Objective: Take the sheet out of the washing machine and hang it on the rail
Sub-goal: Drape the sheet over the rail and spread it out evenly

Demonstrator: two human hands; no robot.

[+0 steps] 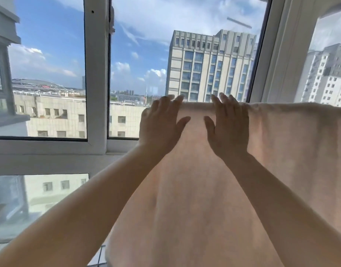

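Note:
A pale pink sheet hangs draped over a rail at chest height in front of a window; the rail itself is hidden under the fabric's top fold. My left hand lies flat on the sheet near its left edge, fingers spread and reaching over the top fold. My right hand rests flat on the cloth just to the right of it, fingers apart as well. Neither hand grips the fabric. The sheet falls down past the bottom of the view. No washing machine is in sight.
A white-framed window fills the space behind the sheet, with a white sill below it. A white pillar stands at the right. Tall buildings and sky lie outside the glass.

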